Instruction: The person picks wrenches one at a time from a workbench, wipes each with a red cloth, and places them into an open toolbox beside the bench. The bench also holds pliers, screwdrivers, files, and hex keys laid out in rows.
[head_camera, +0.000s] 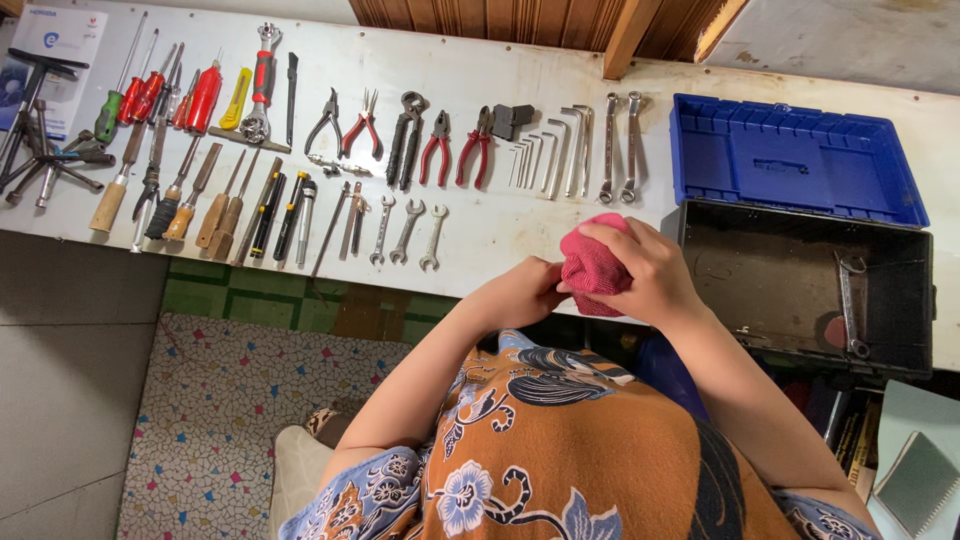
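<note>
Two hands bunch a pink cloth (592, 265) over the table (500, 235).
Right hand (645, 270) clenches it; left hand (520, 295) pinches something hidden inside, beside the open toolbox (800, 270).

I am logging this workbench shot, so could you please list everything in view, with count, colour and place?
Cloth: one, pink, bunched between both hands.
Toolbox: one, black tray with blue lid open, bench right; one spanner inside.
Pliers and cutters: about six, red or black grips, bench middle.
Hex keys: a row, grey, beside two ring spanners.
Open spanners: several, silver, front middle.
Screwdrivers and chisels: many, red, green, wooden handles, bench left.
Left hand: on the cloth.
Right hand: gripping the cloth.
</note>
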